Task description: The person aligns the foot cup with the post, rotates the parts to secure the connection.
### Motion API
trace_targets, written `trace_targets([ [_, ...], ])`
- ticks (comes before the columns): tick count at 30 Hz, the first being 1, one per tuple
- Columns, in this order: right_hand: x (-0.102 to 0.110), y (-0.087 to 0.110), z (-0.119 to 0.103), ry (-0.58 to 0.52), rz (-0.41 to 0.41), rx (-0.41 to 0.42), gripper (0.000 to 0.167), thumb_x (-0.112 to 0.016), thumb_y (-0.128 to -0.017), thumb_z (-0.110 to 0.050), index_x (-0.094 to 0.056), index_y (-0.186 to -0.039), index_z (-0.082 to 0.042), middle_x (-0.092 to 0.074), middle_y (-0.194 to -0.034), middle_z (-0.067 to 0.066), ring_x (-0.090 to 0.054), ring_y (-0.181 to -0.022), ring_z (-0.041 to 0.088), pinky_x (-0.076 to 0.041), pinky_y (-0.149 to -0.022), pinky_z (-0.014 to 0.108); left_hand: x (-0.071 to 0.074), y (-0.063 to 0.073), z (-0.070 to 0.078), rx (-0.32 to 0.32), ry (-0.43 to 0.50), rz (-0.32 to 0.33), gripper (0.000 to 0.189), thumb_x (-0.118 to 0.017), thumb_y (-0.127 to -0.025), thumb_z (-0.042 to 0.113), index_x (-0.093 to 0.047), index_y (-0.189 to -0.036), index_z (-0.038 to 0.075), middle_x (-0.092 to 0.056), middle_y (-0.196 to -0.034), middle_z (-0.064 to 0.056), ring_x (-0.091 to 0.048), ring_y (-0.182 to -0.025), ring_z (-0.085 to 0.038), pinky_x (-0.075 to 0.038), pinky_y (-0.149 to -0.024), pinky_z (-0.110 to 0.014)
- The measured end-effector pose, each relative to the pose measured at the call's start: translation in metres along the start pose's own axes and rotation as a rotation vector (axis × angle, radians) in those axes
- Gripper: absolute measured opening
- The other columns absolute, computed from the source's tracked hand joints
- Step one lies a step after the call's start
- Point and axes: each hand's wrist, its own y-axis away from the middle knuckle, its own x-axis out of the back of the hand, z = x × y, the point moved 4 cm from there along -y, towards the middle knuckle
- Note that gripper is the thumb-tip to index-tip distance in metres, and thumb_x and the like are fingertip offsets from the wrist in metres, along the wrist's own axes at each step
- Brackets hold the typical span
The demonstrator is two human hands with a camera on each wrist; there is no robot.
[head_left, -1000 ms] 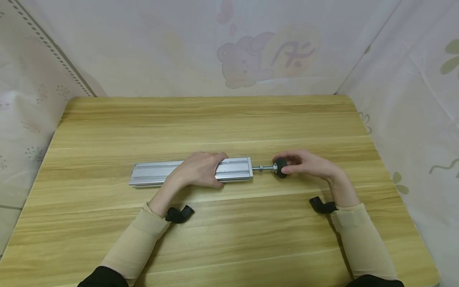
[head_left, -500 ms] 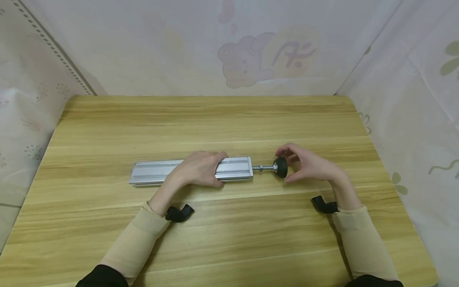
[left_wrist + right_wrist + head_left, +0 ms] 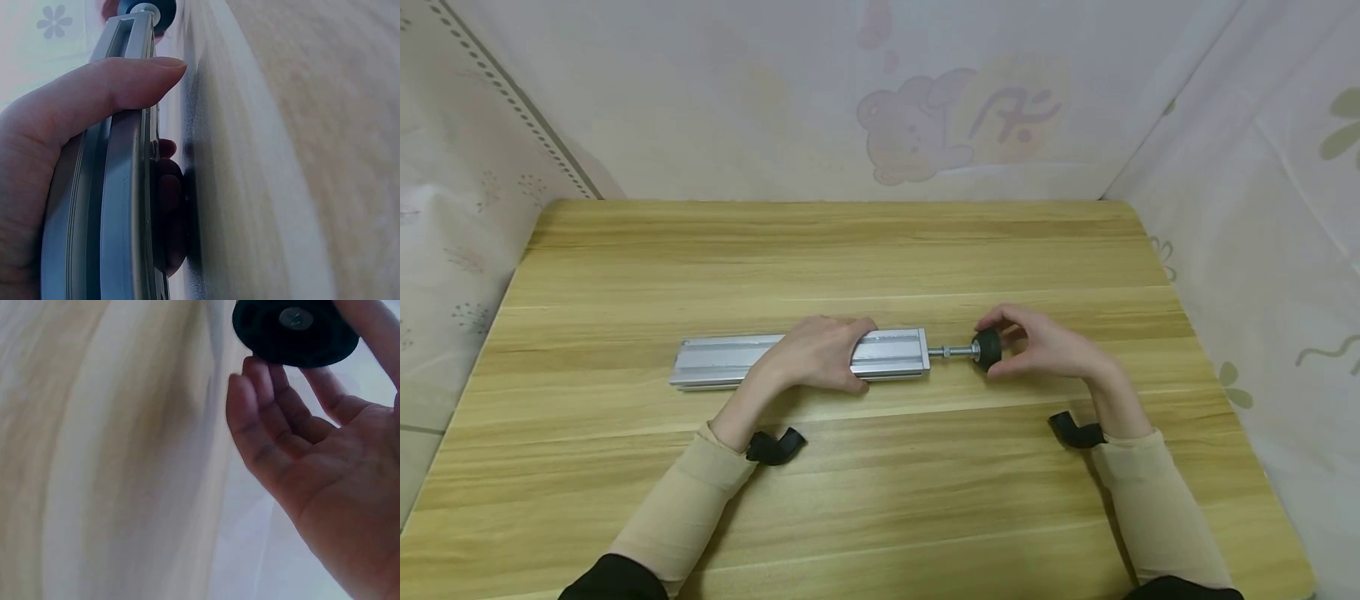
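Note:
A silver aluminium profile (image 3: pixel 887 354) lies lengthwise over the wooden table, and my left hand (image 3: pixel 816 354) grips it across its middle. In the left wrist view the thumb (image 3: pixel 134 81) bends over the profile's grooved side, with other fingertips showing on the far side. From the profile's right end sticks a threaded rod with nuts (image 3: pixel 951 352), tipped by a black round levelling foot (image 3: pixel 987 350). My right hand (image 3: pixel 1041 346) holds the foot's rim between thumb and forefinger. The right wrist view shows the foot's underside (image 3: pixel 262 337) with a screw head in its centre; the other fingers curl loosely below.
The wooden table (image 3: pixel 850 492) reaches back to a pale patterned curtain (image 3: pixel 737 108), and similar cloth hangs at both sides. Black curved pieces (image 3: pixel 777 447) sit at the wrists beside the beige sleeves (image 3: pixel 1157 508).
My right hand first loosens from the foot and spreads its fingers, then brings thumb and forefinger back in to the rim. The left hand and profile stay put.

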Motion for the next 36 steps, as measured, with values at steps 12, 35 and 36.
trace_targets([
  [12,0.002,-0.003,0.015,-0.164,-0.093,-0.13,0.046,-0.07,-0.097,-0.03,-0.061,-0.141,-0.016,-0.065,-0.132,0.009,-0.06,-0.107,0.015,-0.054,-0.086,0.03,0.001,0.001,0.001,0.007,-0.005,-0.009,0.074,-0.082,-0.069,0.044,-0.057,-0.133,0.018,-0.071,-0.1,0.004,-0.063,-0.082,-0.017,-0.052,-0.079,-0.04],
  [35,0.007,0.006,-0.001,-0.034,-0.004,-0.018,0.063,-0.076,-0.092,-0.024,-0.049,-0.147,-0.01,-0.058,-0.14,0.011,-0.059,-0.116,0.022,-0.054,-0.096,0.035,0.002,0.001,0.001,0.013,-0.009,-0.009,0.071,-0.082,-0.068,0.044,-0.056,-0.13,0.02,-0.07,-0.097,0.006,-0.061,-0.079,-0.017,-0.05,-0.074,-0.036],
  [36,0.008,0.007,-0.007,0.017,0.017,0.012,0.068,-0.081,-0.088,-0.023,-0.049,-0.146,-0.01,-0.056,-0.143,0.01,-0.057,-0.12,0.021,-0.052,-0.1,0.037,0.002,0.0,0.001,0.014,-0.009,-0.009,0.071,-0.082,-0.068,0.044,-0.056,-0.13,0.021,-0.07,-0.097,0.006,-0.061,-0.079,-0.017,-0.05,-0.073,-0.036],
])
